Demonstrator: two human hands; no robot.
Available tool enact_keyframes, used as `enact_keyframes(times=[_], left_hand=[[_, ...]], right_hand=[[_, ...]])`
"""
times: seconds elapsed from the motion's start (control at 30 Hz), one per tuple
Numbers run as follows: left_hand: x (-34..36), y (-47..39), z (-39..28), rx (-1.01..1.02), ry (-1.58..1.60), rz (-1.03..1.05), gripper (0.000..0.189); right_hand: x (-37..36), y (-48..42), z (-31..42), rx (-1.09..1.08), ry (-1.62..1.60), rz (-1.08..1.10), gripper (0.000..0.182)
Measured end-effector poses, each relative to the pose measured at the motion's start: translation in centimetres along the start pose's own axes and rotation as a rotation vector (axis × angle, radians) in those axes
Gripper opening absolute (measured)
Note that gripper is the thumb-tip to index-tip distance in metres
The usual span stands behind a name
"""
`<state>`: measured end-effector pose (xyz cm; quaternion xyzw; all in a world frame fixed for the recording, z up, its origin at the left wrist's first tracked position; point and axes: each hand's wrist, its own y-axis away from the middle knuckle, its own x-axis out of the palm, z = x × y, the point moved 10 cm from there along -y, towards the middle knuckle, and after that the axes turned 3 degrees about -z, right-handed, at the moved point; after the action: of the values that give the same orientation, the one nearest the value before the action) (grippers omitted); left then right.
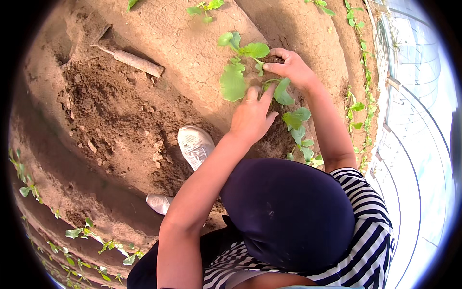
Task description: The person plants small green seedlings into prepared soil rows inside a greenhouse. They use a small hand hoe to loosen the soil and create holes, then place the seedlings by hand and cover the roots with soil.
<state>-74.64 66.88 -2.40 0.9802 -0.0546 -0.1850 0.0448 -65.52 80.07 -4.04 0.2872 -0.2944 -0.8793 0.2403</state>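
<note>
My left hand (251, 115) is low over the soil bed, palm down with fingers apart. Its fingertips are at the stem of a leafy green seedling (282, 91). Opposite it, my right hand (291, 68) curves its thumb and fingers around dark, loose soil. The right thumb meets the edge of a small leaf on another seedling (232, 81), whose broad leaves spread to the left. Whether the right fingers grip soil or a stem cannot be seen. More seedlings (299, 121) grow in line below, beside my right forearm.
A small hand hoe (137, 63) with a worn handle lies on the ground at upper left. Crumbled soil (108, 112) spreads below it. Light shoes (195, 144) and a dark-clad knee (288, 213) are close by. Other seedling rows (108, 245) and a hooped plastic-film wall (415, 144) flank the bed.
</note>
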Motion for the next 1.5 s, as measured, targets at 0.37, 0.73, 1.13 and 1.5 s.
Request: enact_keyframes(times=[0.37,0.73,1.13,1.5], left_hand=[[-0.8,0.2,0.7,-0.026,0.067,-0.064,0.064],[-3.8,-0.4,2.9,-0.020,-0.235,-0.148,0.031],[-0.3,-4.4,4.2,-0.105,-0.383,-0.044,0.021],[-1.8,-3.7,2.6,-0.006,-0.308,-0.195,0.023]], right_hand=[[3.4,0.4,3.6,-0.294,0.575,0.206,0.028],[-1.4,-1.9,1.6,-0.227,0.411,-0.086,0.027],[-6.6,2.0,-2.8,-0.438,0.644,-0.358,0.035],[-4.9,3.3,-4.0,-0.281,0.544,-0.287,0.045]])
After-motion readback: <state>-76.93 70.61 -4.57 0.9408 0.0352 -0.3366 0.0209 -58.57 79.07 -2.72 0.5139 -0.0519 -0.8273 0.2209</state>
